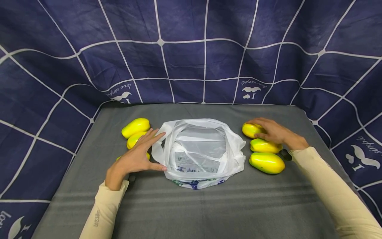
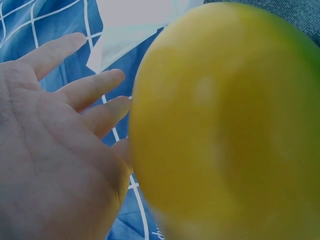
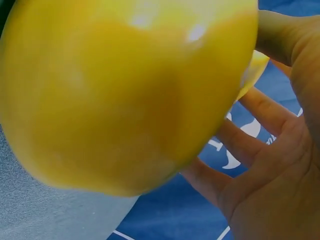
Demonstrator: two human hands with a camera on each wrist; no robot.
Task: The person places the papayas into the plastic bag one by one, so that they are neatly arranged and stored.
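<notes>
An open white plastic bag (image 1: 198, 151) lies mid-table. Three yellow-green mangoes sit on each side of it. My left hand (image 1: 138, 154) hovers flat with straight fingers over the left group, where the far mango (image 1: 135, 127) and middle mango (image 1: 133, 139) show and the third is mostly hidden under the palm; its thumb reaches the bag's edge. The left wrist view shows the open left hand (image 2: 55, 145) beside a close mango (image 2: 225, 125). My right hand (image 1: 273, 132) curls over the far right mango (image 1: 250, 130). The middle mango (image 1: 264, 145) and the near mango (image 1: 266, 162) lie free.
The grey mat (image 1: 194, 205) covers the table, with bare room in front of the bag. A dark blue checked cloth (image 1: 185, 59) hangs behind and at both sides. A mango (image 3: 125, 90) fills the right wrist view, with the right hand (image 3: 260, 165) behind it.
</notes>
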